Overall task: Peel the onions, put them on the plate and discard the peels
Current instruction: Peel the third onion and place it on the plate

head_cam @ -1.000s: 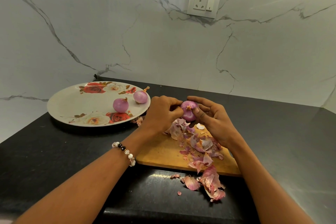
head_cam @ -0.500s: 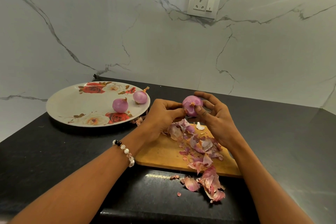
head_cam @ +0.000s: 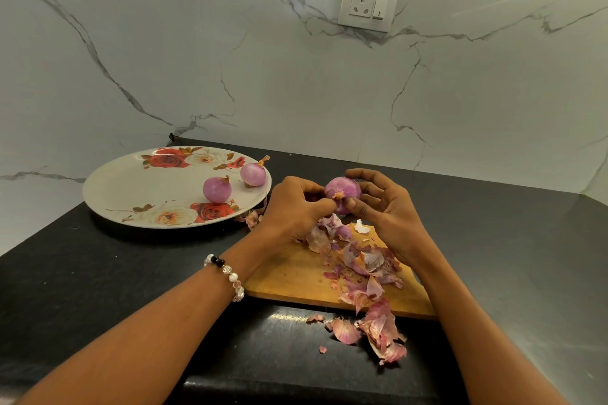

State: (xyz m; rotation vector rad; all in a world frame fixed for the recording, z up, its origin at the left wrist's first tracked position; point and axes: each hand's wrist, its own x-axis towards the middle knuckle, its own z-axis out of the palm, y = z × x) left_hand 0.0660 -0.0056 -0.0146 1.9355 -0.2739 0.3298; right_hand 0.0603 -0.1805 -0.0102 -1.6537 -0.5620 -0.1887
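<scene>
Holding the onion (head_cam: 342, 190) above the cutting board (head_cam: 296, 276), we cup it in our right hand (head_cam: 385, 207) while our left hand (head_cam: 294, 207) pinches at its root end. Peels (head_cam: 365, 270) lie below our hands; two peeled onions (head_cam: 217, 189) sit on the plate (head_cam: 131, 187) left of them.

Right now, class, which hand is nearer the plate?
Left. The left hand sits just beside the plate rim; the right hand is farther off, beyond the held onion.
</scene>
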